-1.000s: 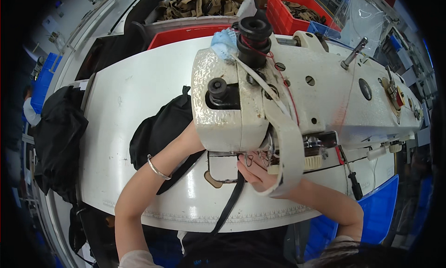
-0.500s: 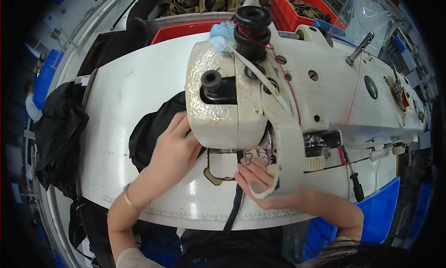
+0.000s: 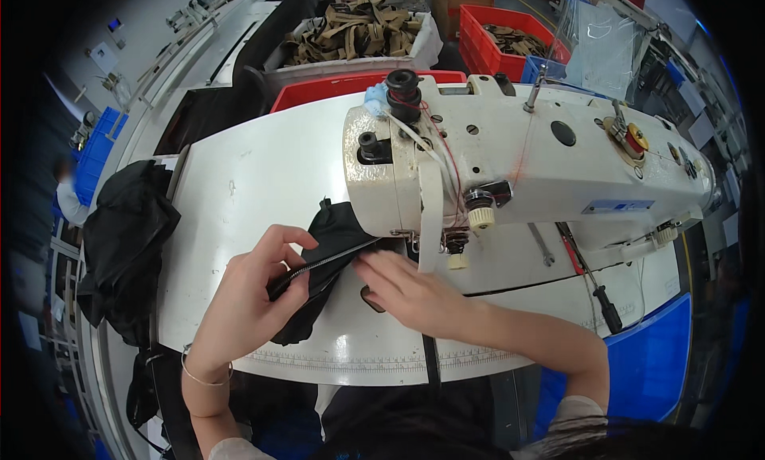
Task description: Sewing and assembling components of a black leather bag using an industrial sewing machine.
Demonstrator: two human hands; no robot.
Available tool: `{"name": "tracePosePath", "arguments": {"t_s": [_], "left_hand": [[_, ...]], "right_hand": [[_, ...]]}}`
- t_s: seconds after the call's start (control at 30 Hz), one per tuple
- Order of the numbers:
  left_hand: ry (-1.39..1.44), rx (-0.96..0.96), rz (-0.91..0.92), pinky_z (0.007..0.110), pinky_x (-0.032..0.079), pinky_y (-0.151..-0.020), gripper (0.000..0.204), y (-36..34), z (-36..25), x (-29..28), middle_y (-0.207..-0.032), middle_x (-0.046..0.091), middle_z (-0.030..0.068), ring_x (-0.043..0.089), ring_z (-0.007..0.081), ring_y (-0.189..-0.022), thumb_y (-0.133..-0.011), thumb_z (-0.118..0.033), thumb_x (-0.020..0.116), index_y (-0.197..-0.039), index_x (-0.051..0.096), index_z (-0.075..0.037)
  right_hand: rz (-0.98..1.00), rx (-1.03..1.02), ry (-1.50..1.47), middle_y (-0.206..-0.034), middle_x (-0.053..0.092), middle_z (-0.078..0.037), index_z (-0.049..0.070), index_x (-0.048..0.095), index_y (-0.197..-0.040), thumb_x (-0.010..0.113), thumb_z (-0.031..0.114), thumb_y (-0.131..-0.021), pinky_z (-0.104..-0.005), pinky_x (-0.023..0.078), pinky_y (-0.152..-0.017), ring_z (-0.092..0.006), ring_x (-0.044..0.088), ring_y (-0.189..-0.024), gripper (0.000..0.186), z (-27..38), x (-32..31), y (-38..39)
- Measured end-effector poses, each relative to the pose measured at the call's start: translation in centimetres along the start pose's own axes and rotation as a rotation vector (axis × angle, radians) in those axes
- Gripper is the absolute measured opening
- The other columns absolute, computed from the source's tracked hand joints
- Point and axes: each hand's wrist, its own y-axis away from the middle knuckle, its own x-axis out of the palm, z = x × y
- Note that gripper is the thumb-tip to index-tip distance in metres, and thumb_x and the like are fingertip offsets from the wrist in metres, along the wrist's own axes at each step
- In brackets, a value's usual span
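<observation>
A black fabric piece (image 3: 307,318) lies on the white table left of the sewing machine's needle area. Along it runs a black zipper (image 3: 325,260), slanting up toward the presser foot (image 3: 406,237). My left hand (image 3: 259,289) pinches the zipper's lower end between thumb and fingers, lifted off the table. Flat and stretched out, the fingers of my right hand (image 3: 410,293) rest beside the zipper's upper part, just in front of the needle area; their tips are partly blurred. A black strip (image 3: 432,360) hangs over the table's front edge, below my right wrist.
The white sewing machine (image 3: 510,169) spans the table's right side. A screwdriver (image 3: 610,310) and a wrench (image 3: 545,245) lie near it. Black fabric (image 3: 123,249) is heaped at the left edge. Behind stand a red bin (image 3: 478,34) and a container of brown strips (image 3: 358,38).
My head view has shifted back, showing more table. My left hand moved from the machine head toward the front and pinches the zipper. The fabric came forward; my right hand moved left.
</observation>
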Motion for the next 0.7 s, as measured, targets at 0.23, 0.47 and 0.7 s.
{"name": "tracePosePath", "arguments": {"t_s": [0.23, 0.47, 0.7], "left_hand": [[0.035, -0.001, 0.182, 0.019, 0.039, -0.049, 0.019, -2.9, 0.2, -2.8, -0.079, 0.058, 0.0064, 0.048, 0.0053, -0.059, -0.08, 0.003, 0.05, -0.099, 0.048, -0.002], [0.013, -0.036, 0.286, 0.018, 0.036, -0.057, 0.017, -5.1, 1.3, -4.9, -0.082, 0.055, 0.0, 0.042, 0.0018, -0.065, -0.08, 0.006, 0.052, -0.094, 0.047, -0.003], [0.038, -0.098, 0.252, 0.02, 0.042, -0.064, 0.013, -6.5, 4.7, -5.6, -0.083, 0.061, 0.004, 0.05, 0.0053, -0.071, -0.082, 0.005, 0.054, -0.091, 0.05, -0.004]], "right_hand": [[-0.054, 0.398, -0.115, -0.096, 0.054, -0.018, 0.0, 0.051, -0.109, 0.066, 0.016, -0.081, -0.0395, 0.048, -0.076, -0.0346, 0.058, -0.089, 0.036, -0.7, 4.9, -1.5], [-0.01, 0.201, -0.325, -0.095, 0.059, -0.015, -0.001, 0.057, -0.096, 0.064, 0.013, -0.081, -0.0403, 0.049, -0.076, -0.0325, 0.06, -0.087, 0.021, -1.9, 5.3, -2.1], [-0.172, 0.245, 0.052, -0.096, 0.06, -0.013, -0.002, 0.056, -0.097, 0.065, 0.014, -0.081, -0.0376, 0.052, -0.073, -0.0259, 0.061, -0.082, 0.025, -2.0, 6.6, -2.1]]}}
